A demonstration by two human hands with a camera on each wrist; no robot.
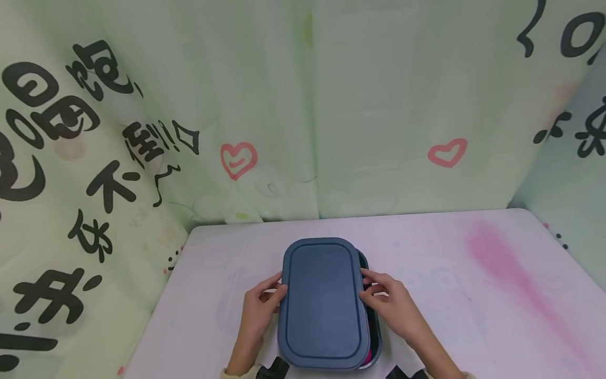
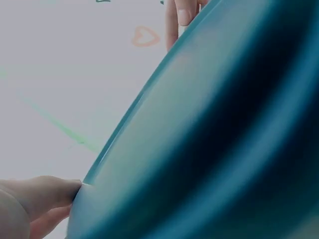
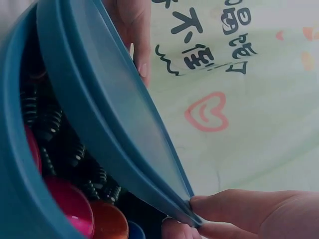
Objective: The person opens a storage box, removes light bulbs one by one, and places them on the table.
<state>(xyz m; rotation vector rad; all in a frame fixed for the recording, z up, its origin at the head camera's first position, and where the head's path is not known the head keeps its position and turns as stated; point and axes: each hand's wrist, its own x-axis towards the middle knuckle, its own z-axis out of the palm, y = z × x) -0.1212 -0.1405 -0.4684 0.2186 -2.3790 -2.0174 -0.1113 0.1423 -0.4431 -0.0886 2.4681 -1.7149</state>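
Observation:
A blue rectangular lid (image 1: 324, 305) lies askew over a matching blue box (image 1: 376, 337), leaving a gap along the box's right side. My left hand (image 1: 260, 308) pinches the lid's left edge, and in the left wrist view its thumb (image 2: 45, 194) presses that rim. On the opposite side my right hand (image 1: 395, 305) pinches the right edge between thumb and fingers. Through the gap in the right wrist view appear black ribbed pieces (image 3: 50, 122), a pink rounded piece (image 3: 72, 206), an orange one (image 3: 109, 219) and part of a blue one (image 3: 135, 230). The lid hides the other contents.
The box stands on a table with a pale pinkish cover (image 1: 227, 263), marked by a pink streak (image 1: 506, 268) at right. Behind and at both sides hangs a light green curtain (image 1: 369, 105) with black characters and red hearts.

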